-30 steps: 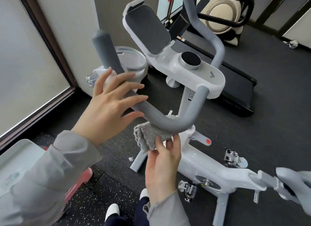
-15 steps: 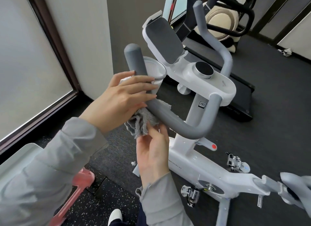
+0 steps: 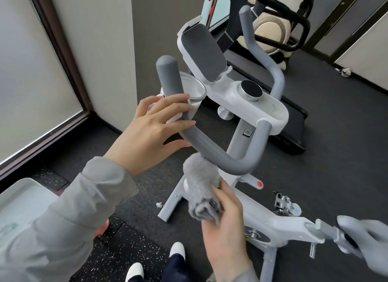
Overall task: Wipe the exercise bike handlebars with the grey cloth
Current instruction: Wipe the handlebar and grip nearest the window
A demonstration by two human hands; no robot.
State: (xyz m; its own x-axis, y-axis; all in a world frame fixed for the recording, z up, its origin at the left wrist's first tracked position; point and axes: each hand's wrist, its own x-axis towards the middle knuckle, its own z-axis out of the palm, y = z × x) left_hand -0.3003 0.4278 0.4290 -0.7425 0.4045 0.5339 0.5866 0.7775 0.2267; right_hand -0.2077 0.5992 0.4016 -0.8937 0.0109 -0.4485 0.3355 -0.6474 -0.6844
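left hand point(image 3: 147, 134) spread flat, fingers point(image 3: 178, 108) extended forward, wrist in a grey sleeve point(image 3: 84, 197). right hand point(image 3: 222, 229), below and right of it, curls around a bunched grey cloth point(image 3: 201, 187).

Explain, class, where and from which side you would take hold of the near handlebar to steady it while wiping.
Probably the upright grey stretch of the near handlebar, below its rounded tip, approached from the left where the left hand already rests. It is straight and round, and stays clear of the grey cloth working the lower bend.
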